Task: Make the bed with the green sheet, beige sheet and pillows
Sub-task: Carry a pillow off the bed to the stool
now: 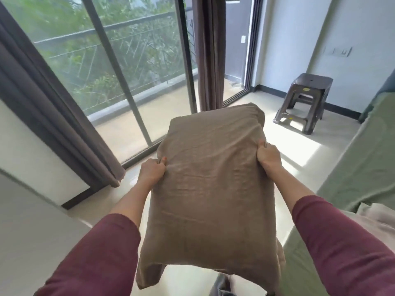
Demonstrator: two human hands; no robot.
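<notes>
Left hand grips the left edge of a brown-cased pillow, held up in the air between both hands, right hand clutching its right edge, green sheet on the bed at far right.

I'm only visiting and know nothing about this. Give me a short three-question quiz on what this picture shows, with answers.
1. True or false: the pillow lies on the bed.
2. Which hands hold the pillow? A. left only B. right only C. both
3. Fill in: a dark plastic ____ stands on the floor near the far wall.

Key:
1. False. It is held up in the air, over the floor beside the bed.
2. C. The left hand and the right hand each grip a side of it.
3. stool
</notes>
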